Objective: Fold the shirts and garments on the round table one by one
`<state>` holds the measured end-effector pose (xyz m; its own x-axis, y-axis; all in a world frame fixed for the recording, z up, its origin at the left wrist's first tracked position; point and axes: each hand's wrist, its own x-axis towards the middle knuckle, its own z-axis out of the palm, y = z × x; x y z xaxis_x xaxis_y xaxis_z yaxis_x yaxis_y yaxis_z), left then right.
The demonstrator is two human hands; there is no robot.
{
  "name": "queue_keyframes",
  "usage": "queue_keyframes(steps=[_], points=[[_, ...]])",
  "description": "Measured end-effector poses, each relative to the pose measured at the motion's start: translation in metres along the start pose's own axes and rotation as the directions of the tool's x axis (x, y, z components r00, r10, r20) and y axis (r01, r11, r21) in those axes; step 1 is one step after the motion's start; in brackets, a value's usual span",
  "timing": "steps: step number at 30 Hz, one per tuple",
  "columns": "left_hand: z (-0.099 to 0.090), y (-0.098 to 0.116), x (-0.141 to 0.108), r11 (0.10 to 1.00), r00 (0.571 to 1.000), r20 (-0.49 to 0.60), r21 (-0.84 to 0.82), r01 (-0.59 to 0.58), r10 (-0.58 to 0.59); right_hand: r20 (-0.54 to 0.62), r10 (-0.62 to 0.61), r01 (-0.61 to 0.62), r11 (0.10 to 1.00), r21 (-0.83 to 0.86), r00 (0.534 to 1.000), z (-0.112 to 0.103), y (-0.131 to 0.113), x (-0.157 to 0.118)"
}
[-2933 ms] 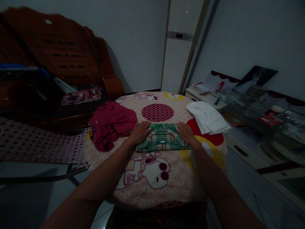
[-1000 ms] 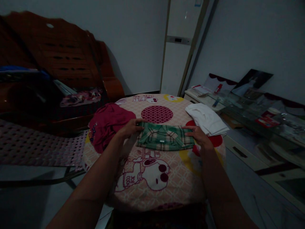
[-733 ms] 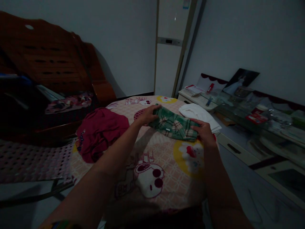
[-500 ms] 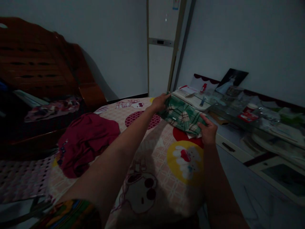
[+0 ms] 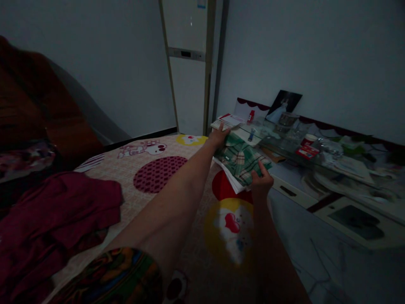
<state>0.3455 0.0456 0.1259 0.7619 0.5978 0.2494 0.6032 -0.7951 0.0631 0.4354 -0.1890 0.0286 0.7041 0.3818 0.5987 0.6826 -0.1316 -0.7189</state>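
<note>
A folded green plaid shirt (image 5: pixel 243 157) with a small pale tag lies at the far right of the patterned cloth (image 5: pixel 196 198). Something white and flat (image 5: pixel 233 180) shows beneath its near edge; I cannot tell whether it is paper or fabric. My left hand (image 5: pixel 218 138) grips the shirt's far left corner. At the near right corner, my right hand (image 5: pixel 262 182) pinches the edge, with a finger along the top. A crumpled maroon garment (image 5: pixel 63 219) rests on the cloth at the left, apart from both hands.
A low cabinet with a glass top (image 5: pixel 319 173) runs along the right wall, bearing papers, a red bottle (image 5: pixel 251 116), a cup and a framed photo (image 5: pixel 284 105). A tall white air conditioner (image 5: pixel 188 84) stands in the corner. At the left is a wooden bench (image 5: pixel 68 126).
My view has turned right. Both hands have lowered the plaid shirt onto the white flat thing, which now shows more along the near edge. The maroon garment appears farther left.
</note>
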Motion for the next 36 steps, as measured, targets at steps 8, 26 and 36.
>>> queue_keyframes(steps=[8, 26, 36], points=[[0.049, -0.027, -0.086, 0.969, 0.979, 0.001, -0.143, 0.201, -0.203, -0.101, 0.134, -0.124, 0.987, 0.104, 0.986, -0.011, 0.004, -0.004], [-0.004, -0.147, -0.357, 0.732, 0.731, 0.035, 0.013, 0.682, -0.682, 0.777, -0.305, 0.204, 0.952, 0.23, 0.551, 0.125, -0.081, -0.117], [-0.017, -0.155, -0.381, 0.604, 0.603, -0.045, -0.119, 0.788, -0.796, 0.715, -0.358, 0.148, 0.929, 0.34, 0.6, 0.122, -0.067, -0.115]])
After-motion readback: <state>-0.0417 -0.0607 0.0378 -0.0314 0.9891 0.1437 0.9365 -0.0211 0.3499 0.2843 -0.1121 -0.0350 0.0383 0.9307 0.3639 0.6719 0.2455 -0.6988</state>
